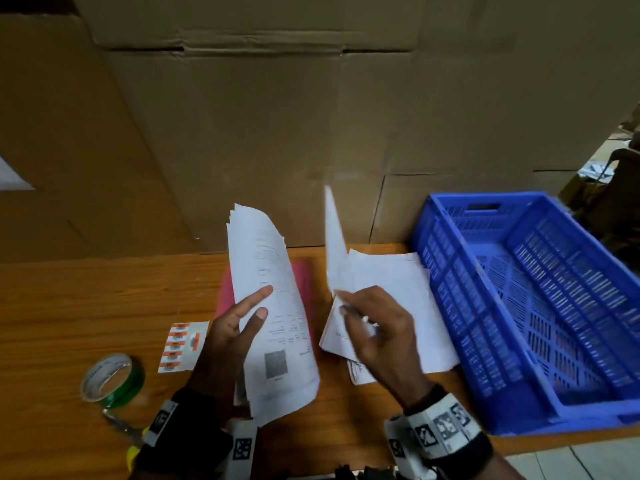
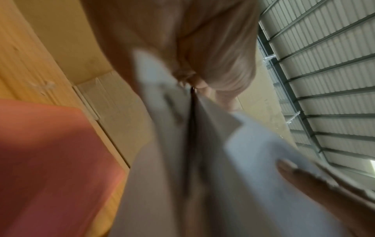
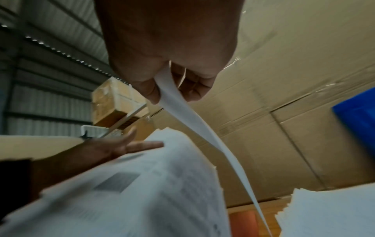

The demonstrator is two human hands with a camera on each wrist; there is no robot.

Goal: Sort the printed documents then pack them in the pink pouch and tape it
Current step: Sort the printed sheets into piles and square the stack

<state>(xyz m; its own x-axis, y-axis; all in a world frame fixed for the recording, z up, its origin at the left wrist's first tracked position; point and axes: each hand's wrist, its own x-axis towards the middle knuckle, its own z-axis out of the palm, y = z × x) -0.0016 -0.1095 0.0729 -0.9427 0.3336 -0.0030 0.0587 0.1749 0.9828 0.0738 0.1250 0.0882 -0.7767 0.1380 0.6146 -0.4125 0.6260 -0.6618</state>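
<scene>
A sheaf of printed documents is gripped by the left hand above the pink pouch, which lies flat near the table's far edge. A single sheet is pinched by the right hand over a sorted pile. Nothing can be made out inside the blue crate at the right edge.

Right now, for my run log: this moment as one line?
sorting | left hand holds stack | right hand pinches sheet | pink pouch unpacked
</scene>
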